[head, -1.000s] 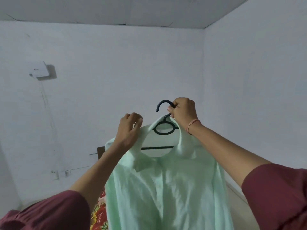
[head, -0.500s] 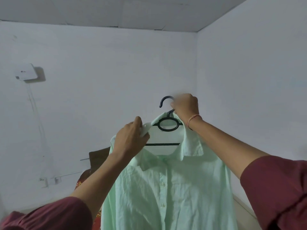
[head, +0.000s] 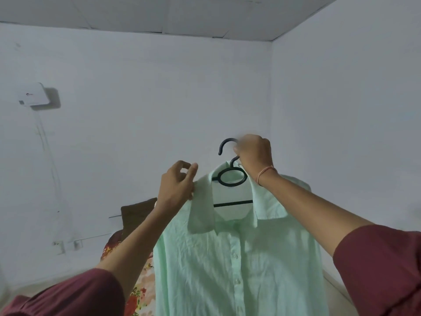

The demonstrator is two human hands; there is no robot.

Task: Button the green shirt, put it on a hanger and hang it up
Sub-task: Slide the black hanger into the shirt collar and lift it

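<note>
A pale green shirt (head: 239, 265) hangs buttoned on a black plastic hanger (head: 232, 179), held up in front of me. My right hand (head: 254, 152) grips the hanger just below its hook, which curls to the left. My left hand (head: 177, 182) pinches the left side of the shirt's collar between thumb and fingers. The hanger's crossbar shows inside the open neck. The lower part of the shirt runs out of view at the bottom.
White walls meet in a corner at the right (head: 272, 110). A white box (head: 34, 95) is mounted on the left wall with a cable running down to sockets (head: 68, 245). A brown chair back (head: 136, 213) and floral fabric (head: 134, 293) lie behind my left arm.
My left hand has shifted its pinch along the left collar and the collar now lies folded down flatter. The shirt and hanger stay held at about the same height.
</note>
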